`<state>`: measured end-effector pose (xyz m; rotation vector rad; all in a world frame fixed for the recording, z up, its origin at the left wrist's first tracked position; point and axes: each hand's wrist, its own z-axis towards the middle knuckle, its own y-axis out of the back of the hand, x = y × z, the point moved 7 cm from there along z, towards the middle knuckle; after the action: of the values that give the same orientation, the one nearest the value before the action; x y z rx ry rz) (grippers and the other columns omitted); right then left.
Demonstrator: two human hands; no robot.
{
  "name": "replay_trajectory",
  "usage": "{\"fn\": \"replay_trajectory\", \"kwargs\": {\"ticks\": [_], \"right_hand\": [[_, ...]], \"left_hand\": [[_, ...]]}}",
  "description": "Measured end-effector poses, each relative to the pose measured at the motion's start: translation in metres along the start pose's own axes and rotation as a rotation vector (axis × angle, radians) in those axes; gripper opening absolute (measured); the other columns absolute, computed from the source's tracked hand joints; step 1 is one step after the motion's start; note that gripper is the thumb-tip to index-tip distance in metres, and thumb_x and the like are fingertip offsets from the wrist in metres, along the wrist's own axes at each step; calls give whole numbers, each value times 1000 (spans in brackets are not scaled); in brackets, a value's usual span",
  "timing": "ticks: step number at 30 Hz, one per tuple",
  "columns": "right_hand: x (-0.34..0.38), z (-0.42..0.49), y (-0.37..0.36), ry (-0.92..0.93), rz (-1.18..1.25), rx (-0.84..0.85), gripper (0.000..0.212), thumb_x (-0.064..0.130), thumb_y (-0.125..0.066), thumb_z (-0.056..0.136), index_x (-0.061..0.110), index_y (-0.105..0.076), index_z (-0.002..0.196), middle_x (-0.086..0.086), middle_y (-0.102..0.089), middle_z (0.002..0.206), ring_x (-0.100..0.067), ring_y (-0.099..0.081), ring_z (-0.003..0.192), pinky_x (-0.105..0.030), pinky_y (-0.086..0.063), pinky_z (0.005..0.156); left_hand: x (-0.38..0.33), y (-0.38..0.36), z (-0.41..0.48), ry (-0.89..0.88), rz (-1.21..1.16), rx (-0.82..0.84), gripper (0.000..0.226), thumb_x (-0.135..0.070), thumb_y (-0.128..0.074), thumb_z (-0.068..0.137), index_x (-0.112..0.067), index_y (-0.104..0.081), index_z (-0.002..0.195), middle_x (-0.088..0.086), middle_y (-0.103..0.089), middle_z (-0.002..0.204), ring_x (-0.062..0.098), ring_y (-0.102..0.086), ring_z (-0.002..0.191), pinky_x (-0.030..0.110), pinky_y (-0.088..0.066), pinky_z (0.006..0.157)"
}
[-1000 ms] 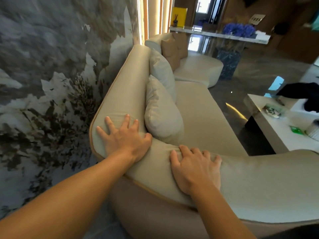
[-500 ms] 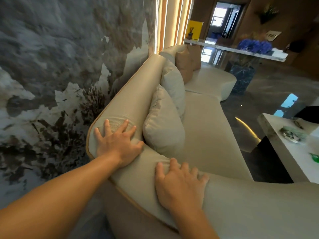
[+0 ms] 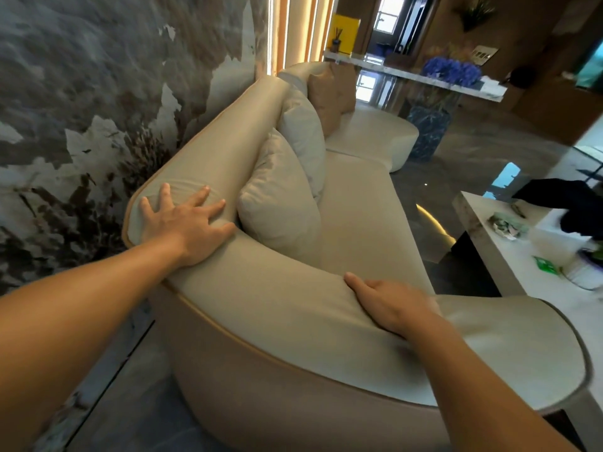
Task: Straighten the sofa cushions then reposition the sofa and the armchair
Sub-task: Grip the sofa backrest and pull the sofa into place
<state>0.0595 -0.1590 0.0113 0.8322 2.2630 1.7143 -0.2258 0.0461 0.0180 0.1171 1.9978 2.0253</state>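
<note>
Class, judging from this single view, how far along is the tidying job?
Looks done: the cushions stand lined up against the sofa backrest. In hand: the left hand and right hand press flat on the sofa's curved end, apparently to shift it. Left: the armchair, not identifiable in this view.

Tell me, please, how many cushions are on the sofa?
3: a pale cushion nearest the left hand, a second pale cushion behind it, and a tan cushion at the far end. More may hide behind it.
</note>
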Motion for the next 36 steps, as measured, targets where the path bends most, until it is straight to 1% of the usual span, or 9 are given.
{"fn": "replay_trajectory", "kwargs": {"ticks": [4,8,12,15,18,22,27,32,36], "right_hand": [[14,-13,-10,21,-11,-18,86,81,-5,82,39,-60,132,-5,-62,137,-30,-53,125,-48,-32,106],[27,-26,-19,31,-26,-68,85,78,-4,83,37,-61,131,-6,-64,133,-29,-56,121,-47,-34,102],[36,-28,-19,24,-32,-147,82,75,-6,83,37,-68,119,-6,-69,121,-28,-60,111,-46,-36,97],[38,-21,-14,4,-24,-171,77,72,-10,84,36,-72,111,-5,-71,115,-27,-61,106,-49,-34,100],[45,-13,-12,2,-7,-171,77,71,-11,83,34,-73,106,-4,-72,111,-25,-61,102,-50,-33,99],[61,4,-9,-6,16,-174,76,69,-12,84,31,-74,107,-6,-71,113,-27,-62,104,-52,-32,100],[84,31,-4,-37,9,-201,77,67,-14,86,24,-73,111,-9,-70,115,-29,-61,105,-50,-32,96],[106,59,-1,-52,-2,-231,77,67,-16,87,20,-70,114,-11,-69,117,-31,-61,106,-51,-32,96],[110,76,-2,-74,11,-215,78,68,-16,86,20,-70,114,-13,-69,118,-32,-62,107,-49,-38,96]], "left_hand": [[17,3,-2,-9,-3,-22,82,-84,-15,65,-57,-29,141,-21,-12,161,37,1,148,63,3,115],[33,7,-5,-18,-5,-44,81,-83,-16,65,-57,-31,140,-21,-15,160,36,-1,148,63,2,114],[39,8,-2,-15,-6,-64,76,-81,-19,67,-58,-34,138,-22,-17,159,34,-2,148,62,2,114],[38,7,2,-13,-26,-88,73,-78,-22,69,-57,-36,137,-21,-20,159,34,-4,148,62,3,114],[42,9,11,-15,-38,-95,72,-77,-23,70,-57,-37,137,-22,-20,159,34,-5,148,61,2,114],[50,8,34,-30,-34,-85,72,-78,-23,70,-58,-35,138,-22,-20,159,34,-6,148,62,0,115],[62,8,76,-38,-28,-77,73,-79,-24,68,-58,-37,137,-22,-21,158,33,-9,148,61,-2,116],[76,10,115,-57,-27,-67,76,-80,-22,65,-58,-39,136,-21,-22,158,33,-10,147,62,-4,116],[76,13,119,-58,-14,-62,74,-78,-23,67,-57,-38,137,-21,-21,159,33,-8,148,61,-3,116]]}}
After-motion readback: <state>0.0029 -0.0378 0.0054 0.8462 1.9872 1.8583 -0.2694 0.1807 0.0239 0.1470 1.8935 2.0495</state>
